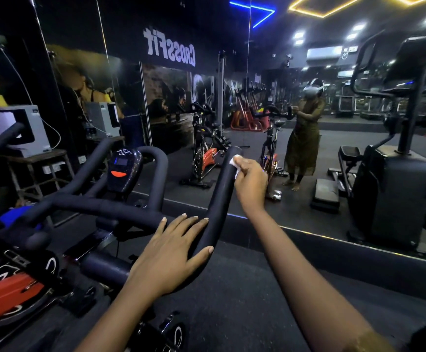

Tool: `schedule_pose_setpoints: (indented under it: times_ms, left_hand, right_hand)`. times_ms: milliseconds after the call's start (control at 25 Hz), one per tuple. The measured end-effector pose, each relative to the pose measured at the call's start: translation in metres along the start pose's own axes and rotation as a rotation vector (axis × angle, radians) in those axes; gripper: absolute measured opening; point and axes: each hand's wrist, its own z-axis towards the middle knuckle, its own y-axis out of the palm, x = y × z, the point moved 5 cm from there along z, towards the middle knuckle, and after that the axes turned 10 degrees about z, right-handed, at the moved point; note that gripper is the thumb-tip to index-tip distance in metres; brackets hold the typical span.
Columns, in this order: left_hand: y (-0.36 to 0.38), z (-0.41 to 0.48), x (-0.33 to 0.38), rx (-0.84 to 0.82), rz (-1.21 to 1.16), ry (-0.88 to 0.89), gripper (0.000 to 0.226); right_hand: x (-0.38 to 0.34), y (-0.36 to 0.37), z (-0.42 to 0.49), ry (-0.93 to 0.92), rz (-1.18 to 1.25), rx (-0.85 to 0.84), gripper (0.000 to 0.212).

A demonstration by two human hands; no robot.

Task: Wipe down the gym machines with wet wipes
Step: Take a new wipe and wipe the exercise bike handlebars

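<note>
Fingers [243, 165] pinch wipe [233, 161] on handlebar [220, 191]; mirrored gym wall [295, 138].

Wiping the handlebar [217, 199] of a spin bike [6, 295]
Right grip [251, 185] pinches a white wet wipe [233, 160] against its upright horn; left grip [171, 255] rests flat on the lower bend.

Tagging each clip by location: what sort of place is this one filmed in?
Most likely a commercial gym. The right hand holds a white wet wipe against the black foam-padded handlebar of a red-and-black spin bike; a large black stepper-type machine stands at right; the wall mirror reflects more bikes.
</note>
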Motion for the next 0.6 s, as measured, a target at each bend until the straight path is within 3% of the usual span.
schedule_pose_setpoints:
  times_ms: [200,280,360,440,520,600]
  left_hand:
    - [0.003,0.002,-0.002,0.018,-0.009,0.009,0.094]
    - [0.004,0.001,-0.002,0.018,0.012,0.006,0.095]
    - [0.002,0.000,0.000,0.033,-0.007,0.004,0.095]
    - [-0.003,-0.003,-0.001,0.107,-0.059,0.006,0.089]
    - [-0.010,-0.011,-0.011,0.192,-0.078,-0.015,0.079]
    - [-0.014,-0.022,-0.033,0.214,-0.072,-0.074,0.080]
  right_hand:
    - [-0.017,-0.005,-0.078,-0.404,-0.238,-0.147,0.042]
    - [-0.025,-0.010,-0.103,-0.496,-0.285,-0.292,0.044]
    - [-0.031,-0.016,-0.107,-0.472,-0.182,-0.446,0.043]
    - [-0.037,-0.017,-0.082,-0.416,-0.067,-0.462,0.039]
    - [-0.047,-0.009,-0.049,-0.430,-0.166,-0.429,0.037]
    - [-0.052,0.008,-0.027,-0.437,-0.437,-0.515,0.033]
